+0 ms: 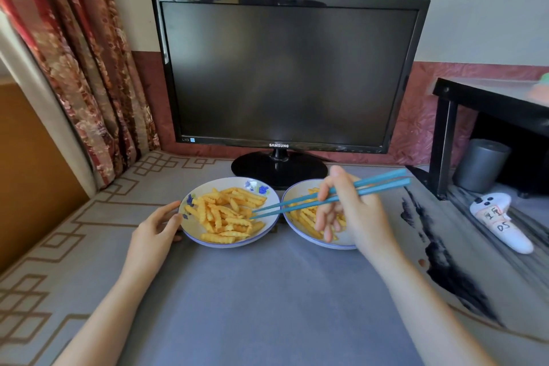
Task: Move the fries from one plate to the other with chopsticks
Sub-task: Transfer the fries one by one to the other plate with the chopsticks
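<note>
Two white plates with blue rims stand side by side on the grey cloth. The left plate [194,229] holds a heap of crinkle-cut fries [225,212]. The right plate [289,196] holds fewer fries [306,217], partly hidden by my right hand [353,211]. That hand grips a pair of blue chopsticks [297,205] above the right plate. Their tips reach leftward into the fries at the left plate's right side. My left hand [157,224] holds the left plate's left rim.
A black monitor [285,74] on its round stand [279,168] is right behind the plates. A black shelf [481,98] with a grey cylinder [479,165] and a white sock-like object [502,224] lies to the right. A patterned curtain [74,53] hangs at the left.
</note>
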`<state>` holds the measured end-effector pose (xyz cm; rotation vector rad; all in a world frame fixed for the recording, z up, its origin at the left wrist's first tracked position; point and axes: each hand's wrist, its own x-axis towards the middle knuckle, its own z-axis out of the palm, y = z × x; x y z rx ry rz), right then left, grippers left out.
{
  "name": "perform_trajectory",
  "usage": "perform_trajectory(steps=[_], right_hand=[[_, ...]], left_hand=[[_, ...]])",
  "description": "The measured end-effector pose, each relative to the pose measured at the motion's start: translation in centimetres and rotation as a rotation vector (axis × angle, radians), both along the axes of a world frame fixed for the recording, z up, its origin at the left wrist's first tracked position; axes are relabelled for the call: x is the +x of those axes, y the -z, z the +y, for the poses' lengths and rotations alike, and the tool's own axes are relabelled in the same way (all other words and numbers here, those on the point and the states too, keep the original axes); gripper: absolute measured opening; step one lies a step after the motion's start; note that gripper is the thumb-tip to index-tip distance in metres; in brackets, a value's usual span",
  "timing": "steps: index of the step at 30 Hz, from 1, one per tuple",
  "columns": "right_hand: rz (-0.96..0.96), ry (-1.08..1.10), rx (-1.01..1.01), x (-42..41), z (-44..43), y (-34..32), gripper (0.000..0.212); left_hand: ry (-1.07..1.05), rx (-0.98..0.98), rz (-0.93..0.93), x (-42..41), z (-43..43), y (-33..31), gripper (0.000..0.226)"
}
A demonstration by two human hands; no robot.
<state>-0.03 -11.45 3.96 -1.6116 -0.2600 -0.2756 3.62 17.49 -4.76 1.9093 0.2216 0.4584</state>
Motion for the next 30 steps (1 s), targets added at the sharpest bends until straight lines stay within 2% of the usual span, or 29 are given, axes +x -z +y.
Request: perform_trajectory(steps=[6, 13, 23, 30], right_hand=[[0.006, -0.096, -0.032, 0.2, 2.1, 1.3, 0.044], [-0.033, -0.011, 0.092, -0.2, 1.9, 1.3, 0.049], [-0.129, 0.275, 0.075, -0.2, -4.4, 0.6, 0.047], [-0.027, 0.304, 0.015, -0.5, -7.5, 2.1, 0.045]], left_hand=[[-0.004, 0.002, 0.002, -0.1, -0.1, -0.2, 0.028], [0.001, 0.003, -0.004, -0.1, -0.1, -0.2, 0.027], [0.015, -0.009, -0.008, -0.1, 0.0, -0.1, 0.027], [0.015, 0.001, -0.017, -0.2, -0.2, -0.2, 0.026]])
